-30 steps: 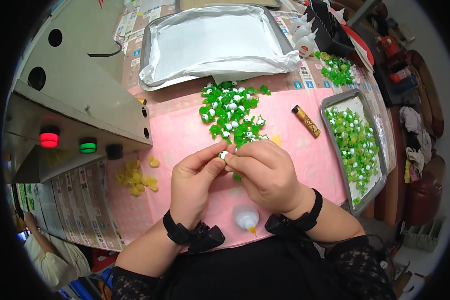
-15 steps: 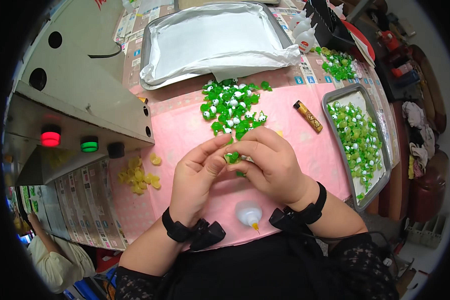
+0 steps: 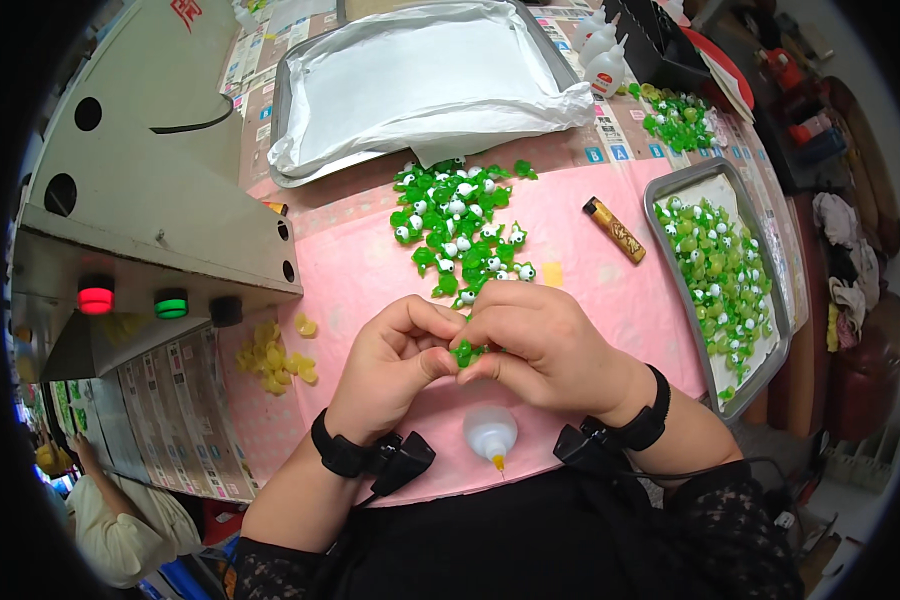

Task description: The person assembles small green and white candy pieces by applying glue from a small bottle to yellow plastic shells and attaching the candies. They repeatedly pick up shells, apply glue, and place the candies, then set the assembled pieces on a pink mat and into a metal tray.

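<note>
Between the fingertips of both hands sits a small translucent green plastic figure (image 3: 464,352). My left hand (image 3: 390,365) pinches it from one side and my right hand (image 3: 540,345) from the other; the fingers hide part of it. Just beyond them a pile of green figures with white eyeballs (image 3: 457,215) lies on the pink sheet (image 3: 560,390). Close to me, below the hands, a squeeze bottle (image 3: 491,432) with a yellow needle tip lies on the sheet. Translucent yellow pieces (image 3: 273,358) are heaped left of my left hand.
At the right is a grey tray (image 3: 656,215) filled with green and yellow-green eyed figures. A gold-and-black lighter-shaped object (image 3: 613,230) lies beside it. A paper-lined tray (image 3: 420,85) stands at the back. A metal machine (image 3: 150,220) with lit buttons is at left; white bottles (image 3: 606,68) stand back right.
Both hands have come slightly nearer to me with the green figure between them, which shows more of the near edge of the pile. The view has shifted a little.
</note>
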A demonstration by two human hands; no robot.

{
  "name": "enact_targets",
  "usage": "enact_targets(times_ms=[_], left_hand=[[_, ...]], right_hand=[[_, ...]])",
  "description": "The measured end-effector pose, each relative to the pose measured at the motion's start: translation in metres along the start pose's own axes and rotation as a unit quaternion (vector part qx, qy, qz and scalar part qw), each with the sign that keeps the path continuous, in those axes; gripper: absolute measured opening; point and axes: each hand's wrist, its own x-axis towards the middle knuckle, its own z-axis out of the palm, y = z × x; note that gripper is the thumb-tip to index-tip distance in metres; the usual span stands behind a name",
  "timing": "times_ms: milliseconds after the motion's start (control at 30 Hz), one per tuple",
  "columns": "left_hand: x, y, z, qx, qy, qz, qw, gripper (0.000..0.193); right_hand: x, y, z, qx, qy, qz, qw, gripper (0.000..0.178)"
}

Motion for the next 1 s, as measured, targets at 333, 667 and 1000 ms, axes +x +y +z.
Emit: enact_targets(times_ms=[333, 667, 1000], left_hand=[[-0.001, 0.007, 0.008, 0.039, -0.001, 0.035, 0.999, 0.026], [-0.003, 0.009, 0.005, 0.065, -0.035, 0.021, 0.997, 0.027], [-0.004, 0.007, 0.006, 0.054, -0.008, -0.003, 0.998, 0.030]], right_hand=[[0.001, 0.001, 0.000, 0.023, -0.016, 0.004, 1.000, 0.016], [0.001, 0.000, -0.005, 0.038, -0.064, 0.014, 0.997, 0.019], [0.001, 0.003, -0.003, 0.029, -0.061, 0.018, 0.998, 0.022]])
